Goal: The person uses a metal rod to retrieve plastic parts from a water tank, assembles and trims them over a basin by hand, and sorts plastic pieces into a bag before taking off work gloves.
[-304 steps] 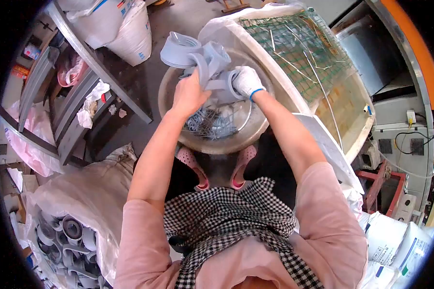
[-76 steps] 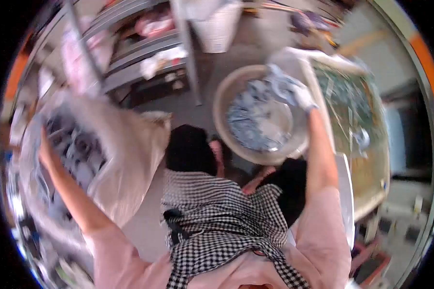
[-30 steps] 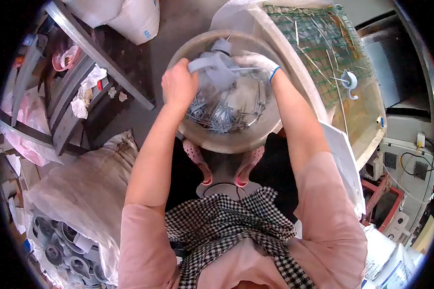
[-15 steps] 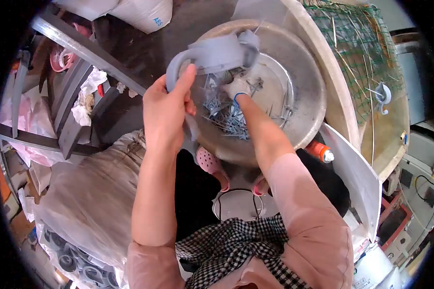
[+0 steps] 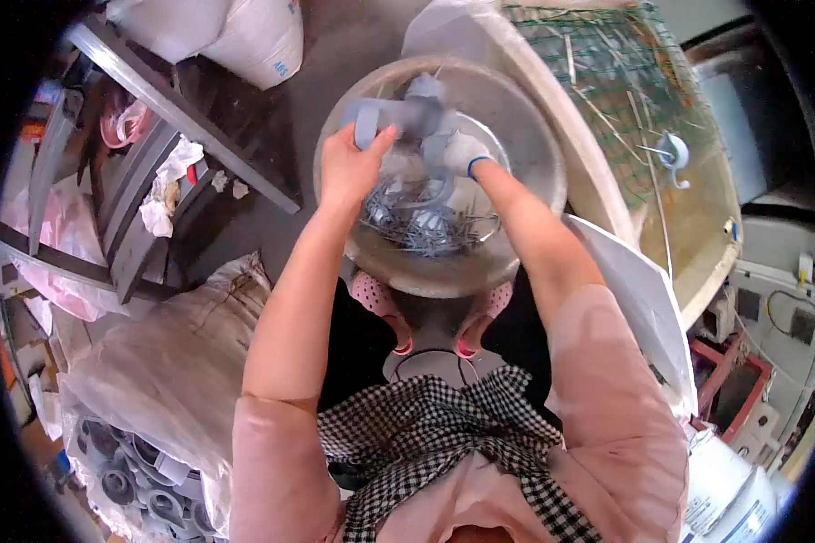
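Note:
My bare left hand (image 5: pixel 351 167) is closed on a grey moulded plastic part (image 5: pixel 398 112), held over a wide metal basin (image 5: pixel 536 181). The part has a flat loop by my thumb and a rounded end, smeared by motion. My right hand (image 5: pixel 467 152), in a white glove with a blue cuff, is close beside it. Its fingers look closed on a curved grey plastic piece (image 5: pixel 436 156); whether this belongs to the same part I cannot tell. Below both hands, a heap of thin grey plastic scraps (image 5: pixel 426 233) lies in the basin.
A large pale tub (image 5: pixel 598 172) with green netting (image 5: pixel 598 81) stands to the right, a white hook-shaped piece (image 5: pixel 672 154) on it. A grey metal frame (image 5: pixel 172 109) is at left. Grey parts (image 5: pixel 145 480) fill a bag at lower left. White sacks (image 5: pixel 258 41) lie behind.
The view has shifted. My left hand has lowered the grey part toward the basin's middle, closer to my right hand. My right hand has come up from the scraps to the part.

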